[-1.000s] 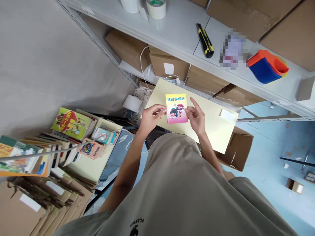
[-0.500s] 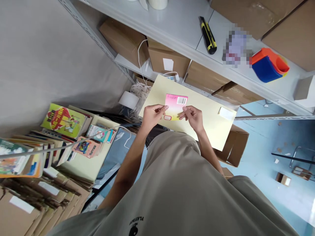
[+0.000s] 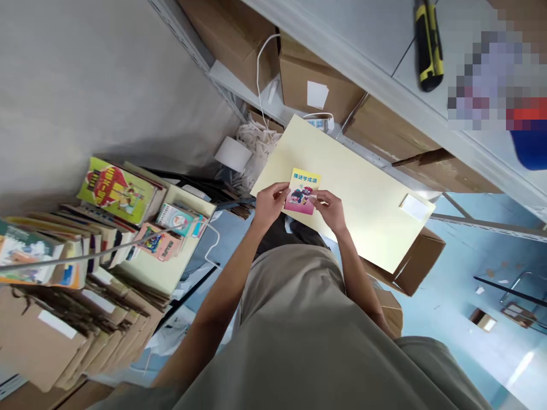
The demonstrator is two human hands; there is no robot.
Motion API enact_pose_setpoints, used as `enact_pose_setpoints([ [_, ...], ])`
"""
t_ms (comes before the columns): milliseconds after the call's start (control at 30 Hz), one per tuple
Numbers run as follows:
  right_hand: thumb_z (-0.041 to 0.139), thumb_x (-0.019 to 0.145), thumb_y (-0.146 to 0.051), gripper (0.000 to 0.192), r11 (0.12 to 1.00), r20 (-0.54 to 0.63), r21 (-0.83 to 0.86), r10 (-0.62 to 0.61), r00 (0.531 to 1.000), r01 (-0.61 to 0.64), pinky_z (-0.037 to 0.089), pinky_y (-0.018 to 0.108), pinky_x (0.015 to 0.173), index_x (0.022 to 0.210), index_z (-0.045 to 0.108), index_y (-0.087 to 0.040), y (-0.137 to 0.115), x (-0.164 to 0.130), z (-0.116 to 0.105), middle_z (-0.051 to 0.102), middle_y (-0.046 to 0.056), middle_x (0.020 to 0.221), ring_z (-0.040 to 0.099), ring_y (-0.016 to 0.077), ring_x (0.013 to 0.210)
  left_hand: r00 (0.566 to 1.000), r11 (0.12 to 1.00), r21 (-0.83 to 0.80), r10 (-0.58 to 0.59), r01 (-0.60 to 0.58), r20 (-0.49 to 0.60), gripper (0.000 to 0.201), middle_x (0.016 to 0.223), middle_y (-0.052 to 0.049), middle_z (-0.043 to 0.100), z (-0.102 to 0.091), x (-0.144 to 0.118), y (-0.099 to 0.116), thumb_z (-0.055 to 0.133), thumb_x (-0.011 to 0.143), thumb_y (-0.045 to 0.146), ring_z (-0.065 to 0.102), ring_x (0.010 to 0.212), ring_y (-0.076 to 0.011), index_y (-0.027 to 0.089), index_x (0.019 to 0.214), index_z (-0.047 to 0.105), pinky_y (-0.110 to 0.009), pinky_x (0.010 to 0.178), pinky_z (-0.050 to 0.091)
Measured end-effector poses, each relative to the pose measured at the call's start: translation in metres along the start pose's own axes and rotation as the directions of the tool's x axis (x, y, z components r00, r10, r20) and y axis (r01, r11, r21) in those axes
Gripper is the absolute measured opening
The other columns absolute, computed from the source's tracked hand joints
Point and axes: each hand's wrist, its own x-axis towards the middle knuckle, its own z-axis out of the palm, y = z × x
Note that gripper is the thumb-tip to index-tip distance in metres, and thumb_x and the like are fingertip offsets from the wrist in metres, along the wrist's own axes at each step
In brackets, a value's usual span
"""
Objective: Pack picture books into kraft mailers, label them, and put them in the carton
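Observation:
A small yellow and pink booklet (image 3: 303, 191) with a cartoon cover faces up at me. My left hand (image 3: 268, 204) pinches its left edge and my right hand (image 3: 329, 208) pinches its right edge. I hold it just above a large pale yellow board (image 3: 363, 199) that lies across a brown cardboard box (image 3: 421, 259).
Stacks of colourful books (image 3: 115, 191) and flattened cartons (image 3: 55, 336) fill the left side. A grey metal shelf (image 3: 363, 68) above carries a yellow and black utility knife (image 3: 427, 45) and a blue container (image 3: 530, 148). Brown boxes (image 3: 316, 85) and a white cable sit under it.
The booklet has been turned from its barcode side back to its cartoon cover. My view has shifted closer to the shelf and tilted, so the board and hands sit lower.

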Motion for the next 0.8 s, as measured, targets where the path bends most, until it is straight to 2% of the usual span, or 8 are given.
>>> enact_pose_setpoints([
  [67,0.087,0.089,-0.068,0.05,0.998,-0.04,-0.046,0.03,0.999,-0.032,0.067,0.035,0.079,0.115,0.084,-0.025,0.013,0.022,0.013,0.091,0.009,0.114,0.082,0.0218,0.087,0.999,0.999,0.021,-0.032,0.032,0.004,0.028,0.119,-0.012,0.089,0.004,0.021,-0.019,0.073,0.103,0.033,0.082,0.086,-0.0217,0.021,0.123,0.089,-0.035,0.089,0.066],
  [167,0.083,0.095,-0.058,0.041,0.984,-0.154,-0.158,0.055,0.987,-0.08,0.068,0.036,0.081,0.12,0.084,-0.025,0.029,0.064,0.034,0.09,0.011,0.121,0.083,0.0218,0.086,0.999,0.998,0.052,-0.033,0.033,0.012,0.037,0.122,-0.011,0.087,0.012,0.064,-0.044,0.071,0.096,0.021,0.078,0.082,-0.0193,0.022,0.128,0.089,-0.034,0.088,0.066],
  [333,0.073,0.104,-0.043,0.034,0.924,-0.307,-0.354,0.032,0.951,-0.145,0.069,0.04,0.097,0.129,0.084,-0.022,0.046,0.138,0.061,0.087,0.015,0.131,0.084,0.0227,0.092,0.999,0.997,0.066,0.032,-0.034,0.038,0.048,0.131,-0.014,0.085,0.032,0.146,-0.076,0.061,0.09,0.007,0.08,0.11,-0.0271,0.021,0.128,0.088,-0.04,0.108,0.064],
  [467,0.072,0.103,-0.034,0.034,0.884,-0.397,-0.435,-0.015,0.918,-0.174,0.071,0.045,0.102,0.128,0.087,-0.017,0.053,0.169,0.065,0.082,0.021,0.134,0.083,0.0256,0.101,0.99,0.998,0.037,0.047,-0.052,0.132,0.048,0.131,-0.015,0.086,0.039,0.183,-0.097,0.061,0.088,0.002,0.079,0.12,-0.0314,0.018,0.125,0.086,-0.045,0.114,0.063],
  [533,0.072,0.102,-0.033,0.032,0.846,-0.417,-0.504,-0.062,0.907,-0.174,0.072,0.047,0.101,0.123,0.089,-0.017,0.051,0.169,0.064,0.08,0.022,0.133,0.083,0.0256,0.099,0.992,1.0,-0.009,0.029,-0.028,0.123,0.045,0.134,-0.016,0.085,0.029,0.184,-0.112,0.062,0.091,0.003,0.08,0.121,-0.0318,0.018,0.127,0.084,-0.045,0.113,0.064],
  [633,0.068,0.105,-0.036,0.031,0.771,-0.425,-0.621,-0.18,0.887,-0.142,0.072,0.05,0.099,0.121,0.09,-0.019,0.039,0.16,0.07,0.078,0.019,0.129,0.082,0.0253,0.094,0.999,0.997,-0.053,-0.048,0.048,-0.002,0.043,0.14,-0.016,0.083,-0.003,0.169,-0.145,0.061,0.099,0.007,0.081,0.119,-0.0293,0.02,0.133,0.083,-0.042,0.109,0.065],
  [700,0.065,0.109,-0.04,0.033,0.75,-0.39,-0.655,-0.233,0.891,-0.091,0.073,0.049,0.094,0.123,0.089,-0.023,0.028,0.159,0.086,0.075,0.018,0.13,0.081,0.0274,0.1,0.984,0.989,-0.045,-0.144,0.14,-0.106,0.04,0.135,-0.015,0.084,-0.03,0.155,-0.175,0.062,0.099,0.009,0.082,0.11,-0.0269,0.021,0.13,0.084,-0.04,0.106,0.066],
  [800,0.063,0.113,-0.046,0.034,0.763,-0.228,-0.647,-0.207,0.951,0.011,0.074,0.046,0.089,0.128,0.087,-0.028,0.016,0.177,0.126,0.074,0.016,0.134,0.08,0.0287,0.108,0.923,0.949,-0.053,-0.315,0.311,-0.222,0.031,0.12,-0.01,0.087,-0.062,0.142,-0.221,0.068,0.094,0.013,0.079,0.089,-0.0226,0.023,0.118,0.085,-0.039,0.099,0.067],
])
